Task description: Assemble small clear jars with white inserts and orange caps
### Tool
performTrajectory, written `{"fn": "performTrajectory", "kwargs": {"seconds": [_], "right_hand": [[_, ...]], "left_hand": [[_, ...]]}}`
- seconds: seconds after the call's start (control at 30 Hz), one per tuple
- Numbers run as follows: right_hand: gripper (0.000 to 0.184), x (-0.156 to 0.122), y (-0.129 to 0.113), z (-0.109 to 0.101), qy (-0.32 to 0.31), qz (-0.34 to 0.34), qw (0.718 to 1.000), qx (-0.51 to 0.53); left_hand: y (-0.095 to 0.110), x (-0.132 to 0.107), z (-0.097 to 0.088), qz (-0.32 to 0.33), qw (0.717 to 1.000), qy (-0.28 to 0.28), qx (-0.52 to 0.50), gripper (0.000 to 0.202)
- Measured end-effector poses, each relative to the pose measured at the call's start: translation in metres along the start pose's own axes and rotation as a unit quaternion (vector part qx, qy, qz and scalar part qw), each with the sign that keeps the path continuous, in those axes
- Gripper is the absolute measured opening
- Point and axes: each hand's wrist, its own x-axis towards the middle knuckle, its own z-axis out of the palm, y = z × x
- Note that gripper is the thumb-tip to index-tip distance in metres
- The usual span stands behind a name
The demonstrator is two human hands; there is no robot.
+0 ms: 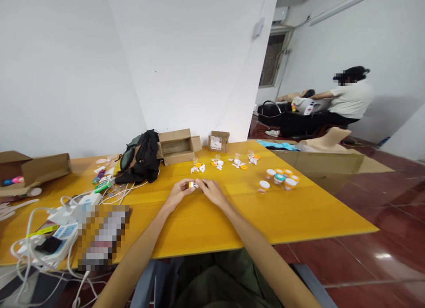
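Note:
Above the middle of the table, my left hand [179, 194] is closed around a small clear jar [192, 184] with a white and orange lid. The jar lies on its side, lid end towards the left palm. My right hand [211, 191] has its fingers closed at the clear end of the jar; the fingertips are too small to make out fully. Just beyond the hands lie small piles of white and orange lid parts [199, 167], each by a clear empty cup [217, 158]. Lidded jars [264, 186] with white, orange and teal tops stand together on the right.
An open cardboard box [177, 148], a smaller box [219, 142] and a black bag [141, 155] stand along the wall. Power strips [66, 237], cables and a blurred phone [106, 237] lie on the left. Another person [352, 98] sits in the right background.

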Motion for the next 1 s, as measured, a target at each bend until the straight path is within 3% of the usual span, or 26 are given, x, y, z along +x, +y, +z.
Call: {"fn": "performTrajectory", "kwargs": {"seconds": [0.2, 0.4, 0.6, 0.77, 1.0], "right_hand": [[0.035, -0.0010, -0.0011, 0.0019, 0.025, -0.025, 0.998, 0.056], [0.045, -0.0020, 0.0004, -0.0004, -0.001, 0.001, 1.000, -0.003], [0.038, -0.0011, -0.0001, 0.0011, 0.018, -0.031, 0.997, 0.075], [0.045, -0.0006, 0.0021, 0.0009, -0.001, -0.003, 0.999, 0.036], [0.038, -0.0005, 0.0000, 0.0010, -0.003, -0.011, 0.998, 0.057]], "left_hand": [[0.0000, 0.0002, 0.0009, -0.012, 1.000, 0.013, 0.001, 0.040], [0.0021, -0.0018, 0.0027, -0.010, 1.000, 0.003, -0.007, 0.038], [-0.0003, -0.0012, 0.0011, -0.015, 1.000, 0.012, -0.006, 0.040], [-0.0013, -0.0015, 0.0011, -0.010, 1.000, 0.006, -0.010, 0.040], [-0.0015, -0.0011, 0.0007, -0.009, 1.000, 0.007, -0.002, 0.041]]}}
